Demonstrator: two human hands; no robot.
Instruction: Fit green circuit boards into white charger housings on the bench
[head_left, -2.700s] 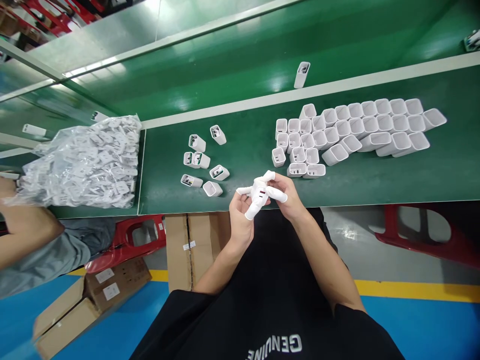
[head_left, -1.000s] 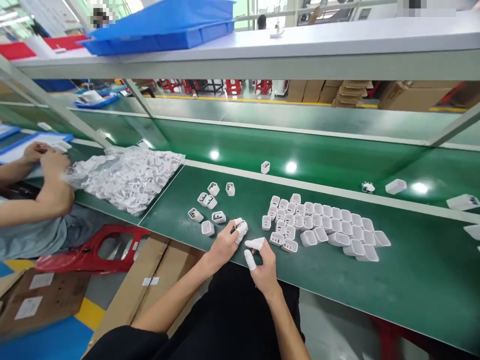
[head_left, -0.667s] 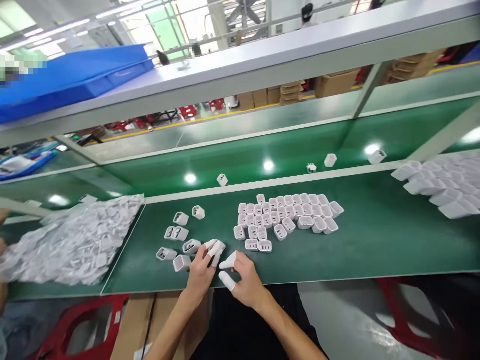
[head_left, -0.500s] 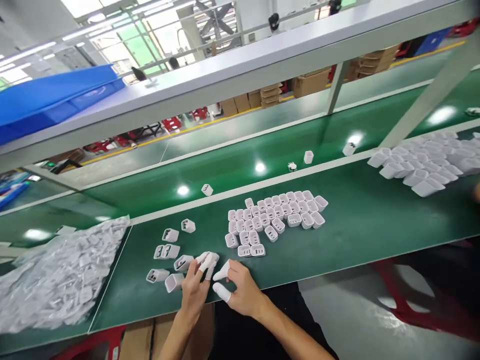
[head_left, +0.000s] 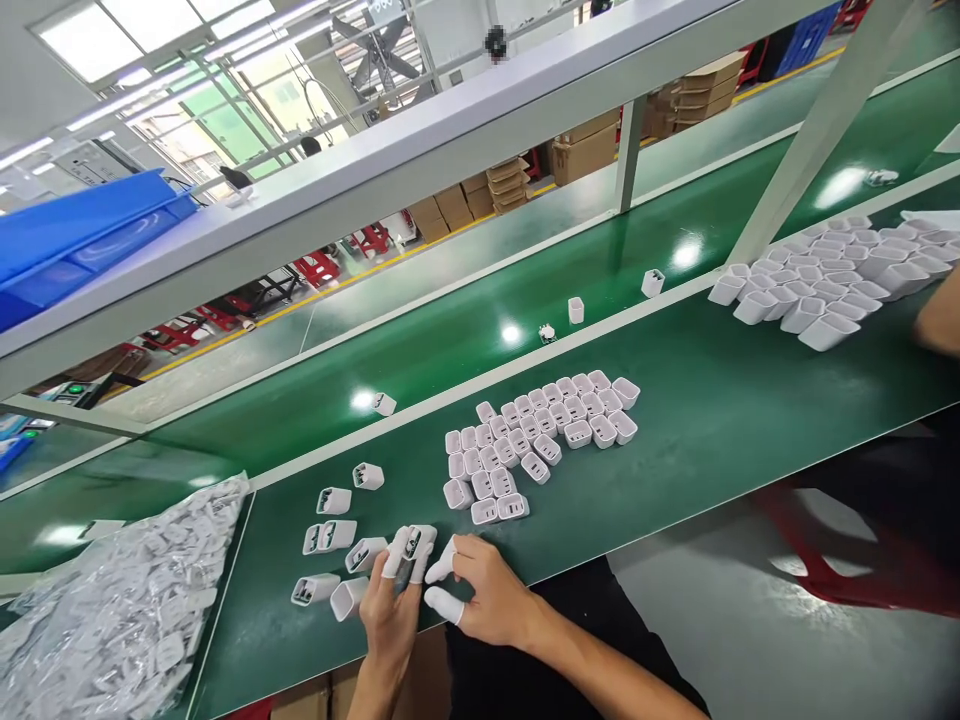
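My left hand (head_left: 391, 600), with white finger cots on its fingertips, grips a white plastic charger housing (head_left: 414, 541) just above the green bench. Its end faces up, and dark and metallic parts show inside. Close on the right, my right hand (head_left: 491, 592) has its cotted thumb and index finger apart, with nothing visible between them. Several similar housings with parts inside lie left of my hands, one of them (head_left: 335, 501) on its side. Beyond my right hand, several white housings with slots in their bottoms (head_left: 512, 507) stand in rows, openings up.
A plastic bag (head_left: 150, 590) of small white parts lies at left. Several empty-looking housings (head_left: 829, 328) are massed at right, near another person's arm (head_left: 941, 315). Behind the bench runs a green conveyor belt (head_left: 465, 350) with a few pieces. A shelf (head_left: 420, 150) crosses above, holding a blue bin (head_left: 82, 240).
The view has tilted and shifted. In my left hand the housing's end and inner parts now show more clearly between the fingers. My right hand keeps nearly the same pose beside it.
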